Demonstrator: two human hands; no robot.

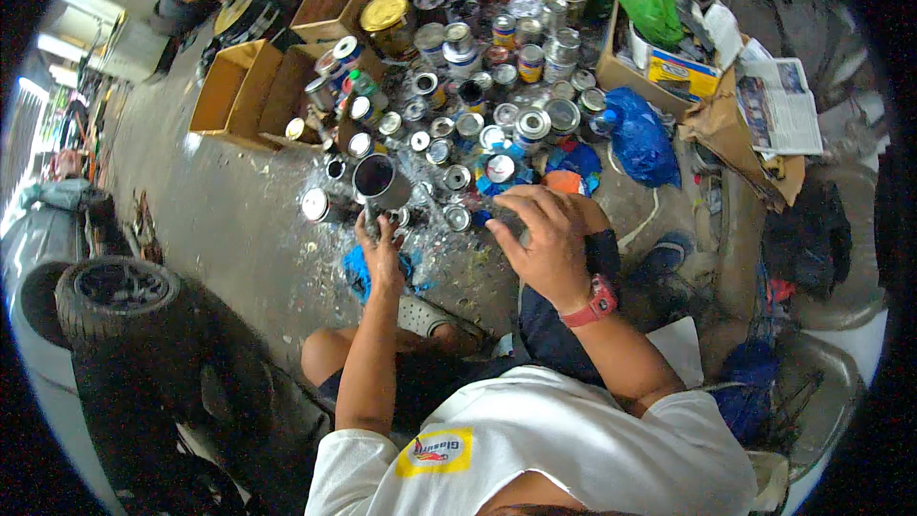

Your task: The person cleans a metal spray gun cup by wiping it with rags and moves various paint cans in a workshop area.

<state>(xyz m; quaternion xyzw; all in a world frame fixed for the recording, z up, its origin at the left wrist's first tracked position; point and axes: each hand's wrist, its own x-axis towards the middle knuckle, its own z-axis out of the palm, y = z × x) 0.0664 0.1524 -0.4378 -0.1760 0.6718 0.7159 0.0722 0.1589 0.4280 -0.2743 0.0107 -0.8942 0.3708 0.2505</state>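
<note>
My left hand is closed at the near side of a grey metal can, on what looks like a handle. The can's round mouth faces up and its inside is dark; I cannot tell what it holds. My right hand, with a red watch on its wrist, hovers over my knee. Its thumb and bent fingers are apart, and I see nothing held in them. Several paint cans stand close beyond both hands, among them an open tin and a wide lidded can.
A blue rag lies below my left hand on the paint-spattered floor. Wooden boxes stand at the far left. On the right are a blue plastic bag and a cardboard box of packages. A tyre sits at the left.
</note>
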